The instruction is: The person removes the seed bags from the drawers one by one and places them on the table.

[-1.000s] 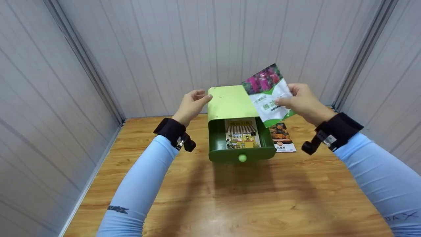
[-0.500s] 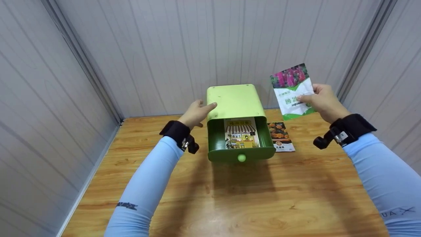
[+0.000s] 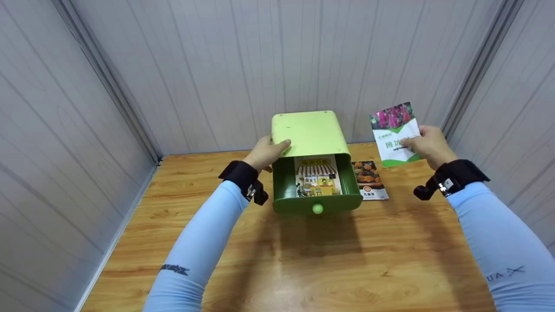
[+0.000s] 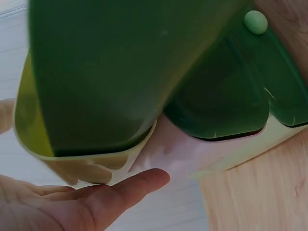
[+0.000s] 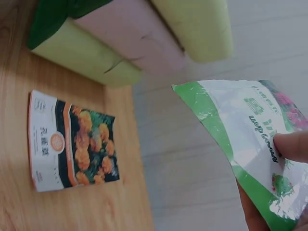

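A seed packet (image 3: 393, 135) with pink flowers on a white and green front is pinched by my right hand (image 3: 431, 145), thumb across its face, in the air right of a small drawer cabinet (image 3: 310, 132). The cabinet's top is light green. Its dark green top drawer (image 3: 318, 204) is pulled out, and a packet with a striped-awning shop picture (image 3: 318, 175) lies inside. My left hand (image 3: 266, 152) rests at the cabinet's upper left corner, thumb on top, fingers along the side. In the left wrist view the thumb lies straight.
Another seed packet (image 5: 72, 144) with orange flowers lies on the wooden table (image 3: 329, 268), right of the cabinet. Below the pulled-out drawer the cabinet has a pink section (image 5: 134, 33) and another light green one (image 5: 86, 55). Pale panel walls (image 3: 199, 73) stand behind and at both sides.
My right hand has carried the pink-flower packet right, away from above the cabinet, then lowered it somewhat. My left hand has moved slightly right and down onto the cabinet's corner.
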Motion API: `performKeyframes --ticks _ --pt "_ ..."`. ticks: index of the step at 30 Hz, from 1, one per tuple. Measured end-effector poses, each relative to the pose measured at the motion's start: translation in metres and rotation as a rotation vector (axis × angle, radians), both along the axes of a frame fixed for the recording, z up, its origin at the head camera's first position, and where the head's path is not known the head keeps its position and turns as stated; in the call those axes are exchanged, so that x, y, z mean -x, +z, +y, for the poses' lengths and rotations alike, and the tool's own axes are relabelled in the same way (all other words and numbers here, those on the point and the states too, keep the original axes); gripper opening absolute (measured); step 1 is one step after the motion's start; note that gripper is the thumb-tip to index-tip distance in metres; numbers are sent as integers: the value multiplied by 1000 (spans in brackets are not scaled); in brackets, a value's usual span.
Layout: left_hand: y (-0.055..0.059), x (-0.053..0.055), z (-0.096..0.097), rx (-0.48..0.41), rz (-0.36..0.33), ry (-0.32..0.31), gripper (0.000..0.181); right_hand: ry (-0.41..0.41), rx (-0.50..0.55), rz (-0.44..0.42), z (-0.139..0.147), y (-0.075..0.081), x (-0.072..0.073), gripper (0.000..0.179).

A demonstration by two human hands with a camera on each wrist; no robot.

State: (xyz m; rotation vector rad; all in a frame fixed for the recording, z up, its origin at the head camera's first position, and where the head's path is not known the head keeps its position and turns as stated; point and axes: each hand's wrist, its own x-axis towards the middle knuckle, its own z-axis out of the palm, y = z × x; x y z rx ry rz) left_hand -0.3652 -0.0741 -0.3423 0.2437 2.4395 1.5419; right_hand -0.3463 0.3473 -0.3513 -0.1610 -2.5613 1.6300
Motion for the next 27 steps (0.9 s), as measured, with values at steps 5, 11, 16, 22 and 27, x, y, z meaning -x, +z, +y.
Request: performKeyframes --ticks 5,11,16,22,27 --pt "-4 -1 -1 -5 7 2 51 -23 -35 -48 9 -21 3 42" --pt "-5 -2 -3 -80 -26 -16 42 -28 -118 -52 20 -49 6 41" --pt "-5 -4 -4 -133 -63 -11 39 -36 -196 -41 25 -69 10 41" --pt "-6 -5 -4 -132 -56 -4 38 -16 -257 -65 35 -89 13 47" --pt "-7 -5 -4 -132 -55 -3 37 -1 -278 -71 40 -101 15 44"
